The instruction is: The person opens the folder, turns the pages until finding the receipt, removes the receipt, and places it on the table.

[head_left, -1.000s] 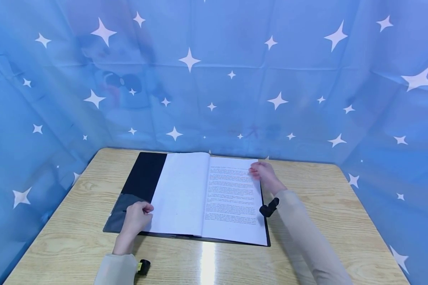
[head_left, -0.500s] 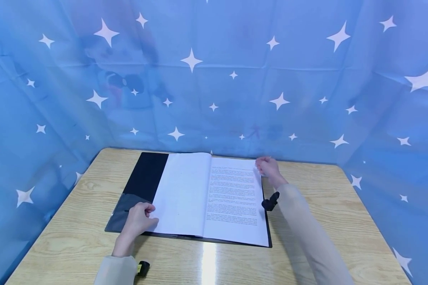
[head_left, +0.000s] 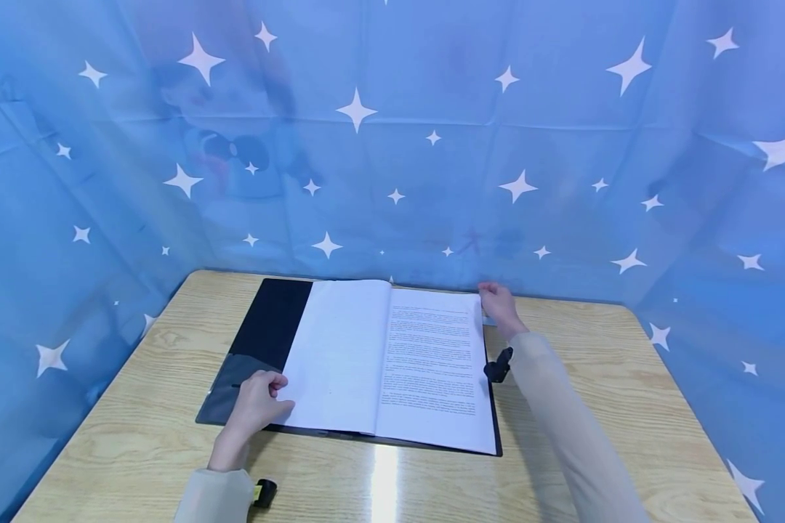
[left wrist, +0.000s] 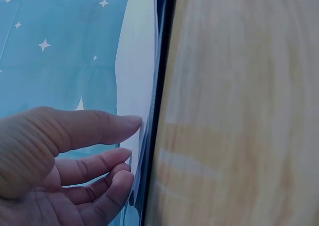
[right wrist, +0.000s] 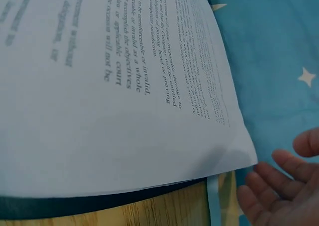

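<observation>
Compared with a second ago, the right hand (head_left: 499, 303) is resting farther out, at the printed page's (head_left: 432, 363) far right corner, fingers loose and released; the left hand (head_left: 256, 399) is staying by the left page's (head_left: 336, 356) near outer corner, its thumb now parting from softly bent, released fingers. Both pages are lying open in the black folder (head_left: 271, 319), whose border is showing widest on the left. Its grey pocket (head_left: 235, 378) is covering the near left corner, contents unclear. Wooden tabletop (head_left: 595, 378) is extending to both sides and in front; the starry blue curtain (head_left: 432, 218) is hanging just behind the far edge.
</observation>
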{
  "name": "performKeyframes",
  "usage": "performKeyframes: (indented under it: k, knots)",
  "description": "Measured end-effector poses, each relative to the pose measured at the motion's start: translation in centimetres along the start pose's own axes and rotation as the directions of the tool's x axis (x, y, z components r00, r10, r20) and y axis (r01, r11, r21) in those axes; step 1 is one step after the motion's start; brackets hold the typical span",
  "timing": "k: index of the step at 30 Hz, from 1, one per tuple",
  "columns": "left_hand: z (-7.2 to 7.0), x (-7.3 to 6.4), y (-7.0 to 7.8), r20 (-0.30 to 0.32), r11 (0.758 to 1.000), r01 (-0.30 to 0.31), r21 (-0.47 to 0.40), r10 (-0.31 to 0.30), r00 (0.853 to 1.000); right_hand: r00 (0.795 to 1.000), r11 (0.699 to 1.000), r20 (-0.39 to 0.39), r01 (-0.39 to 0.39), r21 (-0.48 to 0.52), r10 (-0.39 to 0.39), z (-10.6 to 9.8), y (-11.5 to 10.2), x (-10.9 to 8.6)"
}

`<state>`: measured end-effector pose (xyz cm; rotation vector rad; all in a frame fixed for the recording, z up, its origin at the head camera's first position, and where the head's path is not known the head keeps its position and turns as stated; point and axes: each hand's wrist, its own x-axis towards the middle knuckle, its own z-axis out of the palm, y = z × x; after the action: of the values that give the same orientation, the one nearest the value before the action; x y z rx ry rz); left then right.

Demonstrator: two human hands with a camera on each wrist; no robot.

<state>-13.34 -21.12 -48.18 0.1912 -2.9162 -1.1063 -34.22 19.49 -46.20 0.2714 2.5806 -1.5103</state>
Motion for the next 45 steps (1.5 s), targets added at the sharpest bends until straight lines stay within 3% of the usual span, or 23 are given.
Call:
performKeyframes:
  k: [12, 21, 30, 39, 45]
  knots:
    - [0.1, 0.1, -0.2, 0.003, 1.0, 0.007, -0.003, -0.007, 1.0, 1.0, 1.0, -0.025, 0.017, -0.012, -0.017, 0.1, -0.3, -0.2]
    - [0.0, 0.0, -0.1, 0.003, 1.0, 0.017, -0.004, -0.017, 1.0, 0.999, 0.999, -0.036, 0.021, 0.039, -0.019, 0.2, -0.1, -0.3]
    - [0.1, 0.1, -0.2, 0.007, 1.0, 0.023, -0.007, -0.023, 1.0, 1.0, 0.999, -0.003, 0.001, 0.053, -0.001, 0.2, 0.4, -1.1]
    - [0.0, 0.2, -0.2, 0.013, 1.0, 0.029, -0.004, -0.029, 0.999, 0.995, 0.995, 0.071, 0.057, 0.082, -0.063, 0.0, 1.6, -2.1]
    - [0.0, 0.2, -0.2, 0.007, 1.0, 0.025, -0.003, -0.025, 1.0, 0.992, 0.993, 0.11, 0.048, 0.104, -0.06, -0.2, 1.5, -3.1]
